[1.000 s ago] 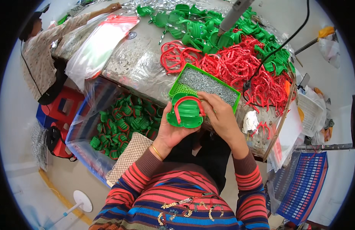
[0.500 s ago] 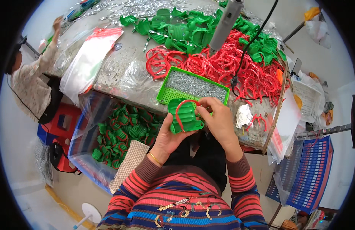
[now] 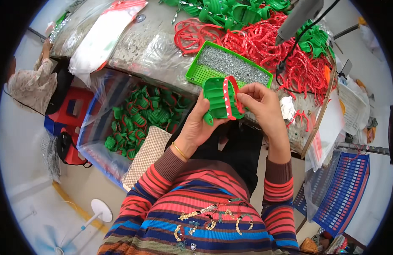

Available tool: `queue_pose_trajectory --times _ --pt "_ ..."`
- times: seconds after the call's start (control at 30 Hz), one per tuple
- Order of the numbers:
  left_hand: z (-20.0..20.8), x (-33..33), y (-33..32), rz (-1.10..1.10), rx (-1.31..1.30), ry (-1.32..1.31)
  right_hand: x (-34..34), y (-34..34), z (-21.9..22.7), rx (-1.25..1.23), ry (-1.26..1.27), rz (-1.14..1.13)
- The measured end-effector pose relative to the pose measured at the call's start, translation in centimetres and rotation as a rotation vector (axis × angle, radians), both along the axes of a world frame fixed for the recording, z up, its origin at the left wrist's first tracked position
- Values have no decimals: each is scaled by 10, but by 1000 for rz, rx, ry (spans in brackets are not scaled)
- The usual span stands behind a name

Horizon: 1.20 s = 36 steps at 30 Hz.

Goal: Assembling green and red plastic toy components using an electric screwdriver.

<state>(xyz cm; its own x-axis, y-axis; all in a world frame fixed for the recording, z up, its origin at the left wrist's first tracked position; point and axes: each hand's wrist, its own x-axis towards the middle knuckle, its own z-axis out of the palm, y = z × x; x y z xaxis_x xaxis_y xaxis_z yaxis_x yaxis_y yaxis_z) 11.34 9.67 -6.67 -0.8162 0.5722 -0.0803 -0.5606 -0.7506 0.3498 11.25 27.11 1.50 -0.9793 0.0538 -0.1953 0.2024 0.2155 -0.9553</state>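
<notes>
My left hand (image 3: 195, 127) is closed on a green ribbed plastic shell (image 3: 213, 98), gripping its left side and lower edge over the table's front edge. A curved red plastic strip with white triangular teeth (image 3: 226, 97) arches across the shell's right part. At that side, the thumb and fingers of my right hand (image 3: 264, 104) pinch the red strip near the shell's edge. Whether they also hold a small fastener is hidden. Just beyond the shell lies a bright green tray (image 3: 200, 73) with many small silvery metal pieces (image 3: 239, 63) in it.
Red strips (image 3: 285, 63) and green shells (image 3: 243, 15) are heaped behind the tray. A grey post (image 3: 300, 19) and black cable (image 3: 281, 66) rise there. At my left, a blue bin (image 3: 92, 123) holds assembled green-and-red pieces. Another person (image 3: 33, 85) sits far left.
The view has shifted, so the table appears higher. In my hands the green shell has turned, and the strip's white teeth now show. My right fingers have moved onto the strip at the shell's right side.
</notes>
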Motion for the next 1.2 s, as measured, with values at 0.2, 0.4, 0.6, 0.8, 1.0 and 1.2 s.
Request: queue_pose_trajectory --times 0.2,0.4,0.6,0.8,1.0,1.2 --pt "6 4 1 13 5 49 3 2 -10 -44 -44 -48" --pt "7 8 1 31 -24 87 4 1 -18 -34 -46 -63" --pt "9 9 1 32 -28 101 7 -1 -23 30 -23 -86" --pt "1 7 3 49 -59 98 11 -9 -25 210 26 -133" --pt "8 8 5 69 -139 158 13 -11 -26 276 18 -148" --pt "9 8 5 73 -166 150 14 -11 -28 249 -2 -152"
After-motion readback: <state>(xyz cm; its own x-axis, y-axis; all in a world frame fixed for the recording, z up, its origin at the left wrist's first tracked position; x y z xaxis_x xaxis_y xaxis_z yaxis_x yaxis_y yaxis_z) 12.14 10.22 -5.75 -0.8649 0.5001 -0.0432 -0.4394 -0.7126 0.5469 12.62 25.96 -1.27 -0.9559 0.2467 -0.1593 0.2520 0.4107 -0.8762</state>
